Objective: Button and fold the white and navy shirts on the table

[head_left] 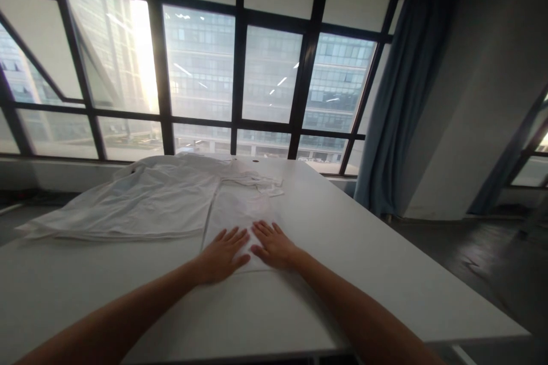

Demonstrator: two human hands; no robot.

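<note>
A folded white cloth garment [242, 211] lies flat near the middle of the table, its near edge facing me. My left hand [223, 256] rests palm down on its near left part, fingers spread. Beside it, my right hand [274, 244] also lies flat on the cloth, fingers stretched out and pointing away from me. The two hands are close together but apart. To the left, a larger white garment, apparently a shirt [149, 199], is spread out with wrinkles, its edge next to the folded one.
The white table [363, 279] runs toward the windows, with its right edge slanting away. A small dark hole [256, 161] sits near its far edge. Large dark-framed windows [201, 63] stand behind. A blue curtain [394, 142] hangs at the right, beside a pale pillar [449, 125].
</note>
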